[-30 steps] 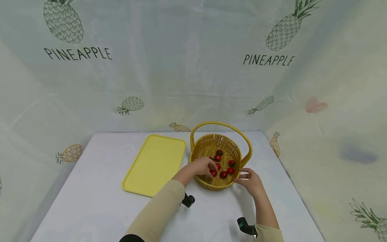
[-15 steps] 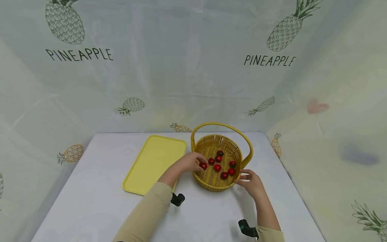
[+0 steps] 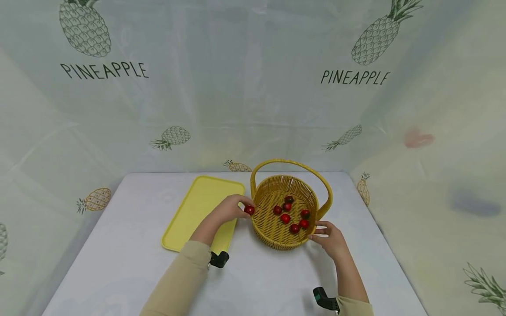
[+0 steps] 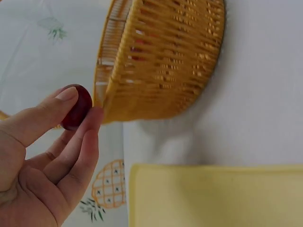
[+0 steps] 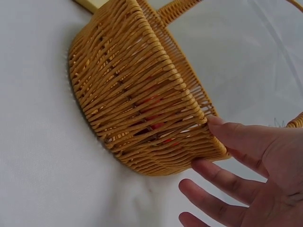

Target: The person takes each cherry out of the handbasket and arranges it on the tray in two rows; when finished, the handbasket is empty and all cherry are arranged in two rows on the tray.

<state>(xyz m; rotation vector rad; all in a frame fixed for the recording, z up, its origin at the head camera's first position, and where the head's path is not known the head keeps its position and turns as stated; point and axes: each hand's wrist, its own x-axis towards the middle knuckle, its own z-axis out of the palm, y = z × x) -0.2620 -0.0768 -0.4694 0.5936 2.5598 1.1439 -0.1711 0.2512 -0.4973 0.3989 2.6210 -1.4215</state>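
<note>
Left hand [image 3: 229, 210] pinches a small red fruit [image 3: 249, 210] between thumb and fingertips. In the head view the fruit sits at centre frame, just outside the left rim of the wicker basket [image 3: 276, 237]. The yellow tray [image 3: 189, 219] lies immediately left of and below the grip, nearer this hand than the other. Right hand [image 3: 331, 239], fingers spread straight, touches the basket's lower-right wall. Six red fruits [image 3: 285, 218] lie inside the basket.

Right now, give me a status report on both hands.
Left hand pinches red fruit beside basket. Right hand steadies its rim. Tray unobstructed.
</note>
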